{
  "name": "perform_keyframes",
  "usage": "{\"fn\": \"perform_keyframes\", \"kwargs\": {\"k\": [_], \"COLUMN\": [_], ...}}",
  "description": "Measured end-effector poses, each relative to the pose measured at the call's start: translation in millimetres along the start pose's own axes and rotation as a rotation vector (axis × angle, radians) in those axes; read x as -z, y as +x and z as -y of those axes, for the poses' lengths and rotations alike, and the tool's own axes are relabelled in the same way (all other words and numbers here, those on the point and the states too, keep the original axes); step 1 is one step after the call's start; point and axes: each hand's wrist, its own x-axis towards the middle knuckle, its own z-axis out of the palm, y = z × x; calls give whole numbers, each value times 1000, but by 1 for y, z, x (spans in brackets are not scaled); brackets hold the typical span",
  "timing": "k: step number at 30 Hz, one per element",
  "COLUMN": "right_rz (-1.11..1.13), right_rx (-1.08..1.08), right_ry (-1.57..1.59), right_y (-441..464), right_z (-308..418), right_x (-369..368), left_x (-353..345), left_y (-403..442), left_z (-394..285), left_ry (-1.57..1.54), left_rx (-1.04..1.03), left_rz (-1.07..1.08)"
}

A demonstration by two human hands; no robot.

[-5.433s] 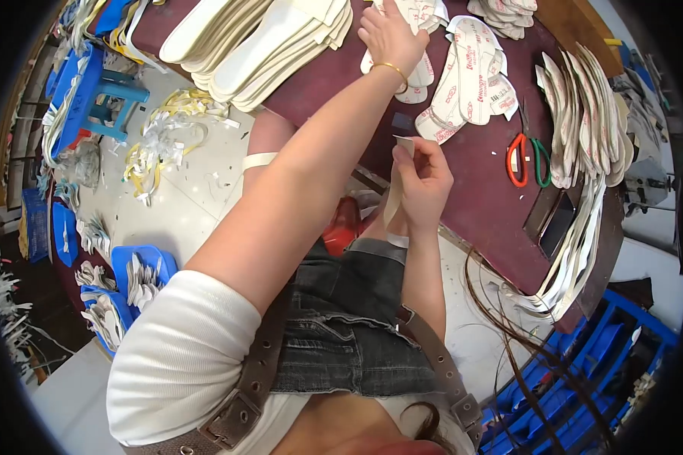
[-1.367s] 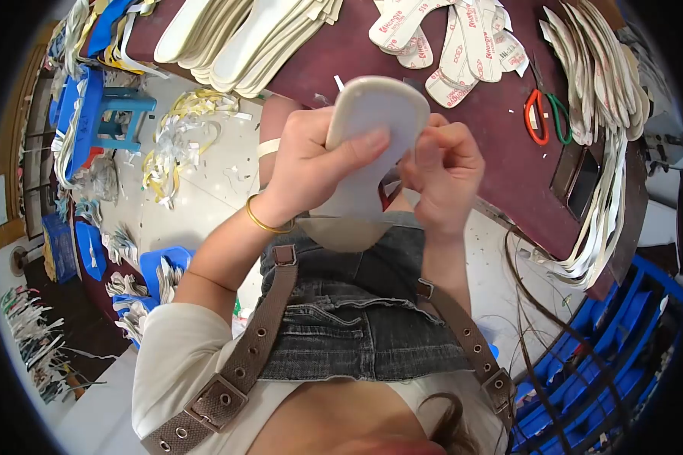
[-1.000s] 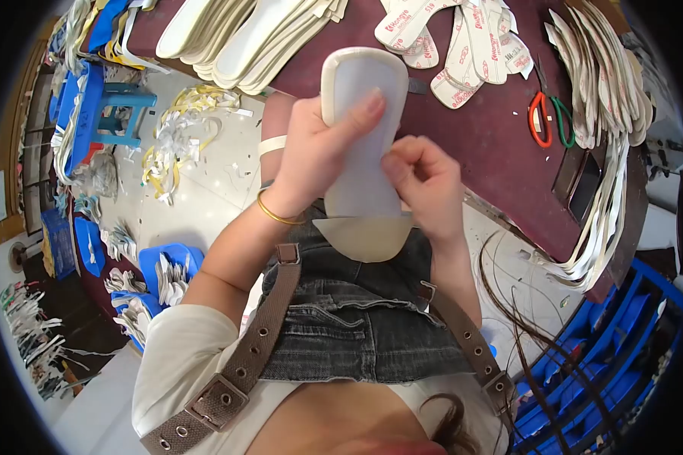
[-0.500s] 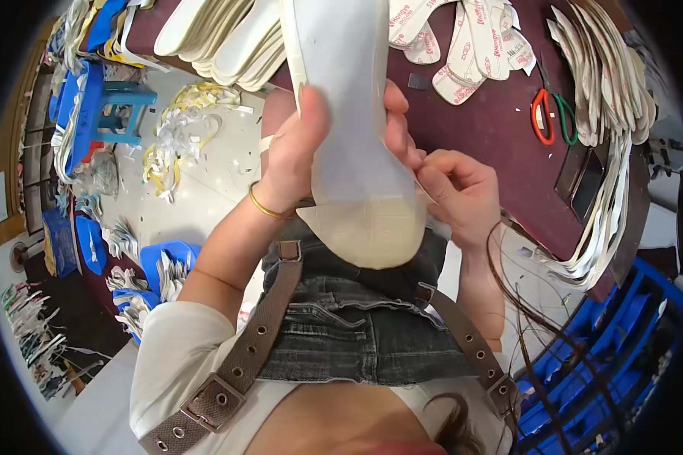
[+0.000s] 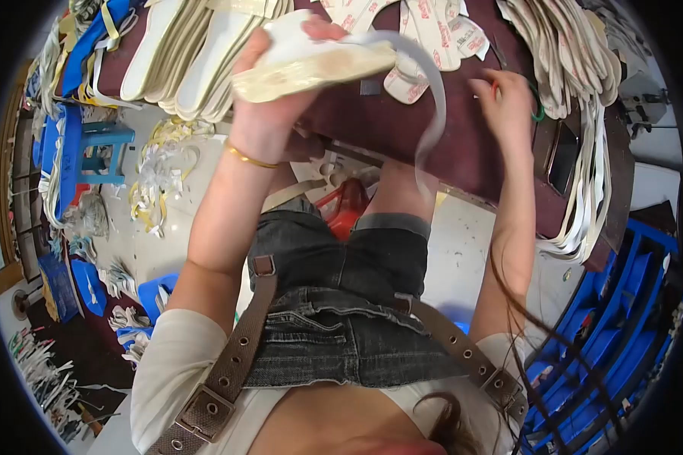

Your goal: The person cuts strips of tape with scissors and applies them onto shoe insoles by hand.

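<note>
Head view: left hand (image 5: pixel 272 110) clamped on insole (image 5: pixel 311 72) above the surface's (image 5: pixel 470 148) near edge, pale strip (image 5: pixel 438 114) trailing from it, tail loose and uncut, so piece looks unfinished; right hand (image 5: pixel 506 102) apart, at scissors (image 5: pixel 539 114) toward right edge, grip unclear.

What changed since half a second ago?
The right hand came off the edge of the white, beige-ended insole and moved forward and right to the scissors with red and green handles; its grip is unclear. The left hand turned the insole, keeping hold; a thin, whitish strip now arcs from it. Cream insole stacks stayed on the maroon table.
</note>
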Motion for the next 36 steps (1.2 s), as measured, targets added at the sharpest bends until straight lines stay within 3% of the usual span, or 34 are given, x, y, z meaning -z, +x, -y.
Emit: {"fn": "perform_keyframes", "kwargs": {"k": [1,2,5,7,11,13,14,17,18,20,22,23,25,29,31,32,35,36], "right_rz": [56,52,182,310,8,-170,-78,652,867,764,485,494,648,601,610,482,288,122], "right_rx": [-200,-188,-341,-534,-314,-469,-431,-590,-506,-452,-273,-270,-511,-542,-277,-285,-670,-498], "right_ry": [-155,-204,-132,-232,-4,818,929,1500,1536,1670,1931,1931,1939,1949,1778,1625,1044,532], "right_y": [3,-2,-11,-9,-57,-75,-76,-84,-77,-74,-69,-67,-60,-59,-60,-57,-33,-28], "right_z": [-42,-69,-85,-68,-52,18,62,122,137,146,157,157,154,148,134,133,99,80], "right_x": [-8,-12,-10,1,10,11,17,9,14,-4,-13,-13,-14,-16,-3,3,41,41], "left_x": [5,2,8,1,0,1,4,-8,-11,-17,-21,-18,-9,0,2,5,3,2], "left_y": [5,-2,-16,-17,-14,-11,-8,2,4,1,-5,-8,-8,-8,-9,-9,-16,-13], "left_z": [-10,-6,-2,4,-6,-6,-8,-2,0,4,6,5,1,7,1,-2,-2,-1], "left_ry": [90,74,27,37,-125,-151,-93,37,46,56,-122,-124,-62,-38,-49,-61,-51,126], "left_rx": [-120,-114,-179,-241,-300,-246,-278,-300,-333,-380,-277,-285,-339,-206,-203,-201,-190,-243], "left_rz": [94,129,-106,-131,-137,-45,-65,-120,-172,-222,-89,-88,-144,-47,-79,-112,-160,-235]}}
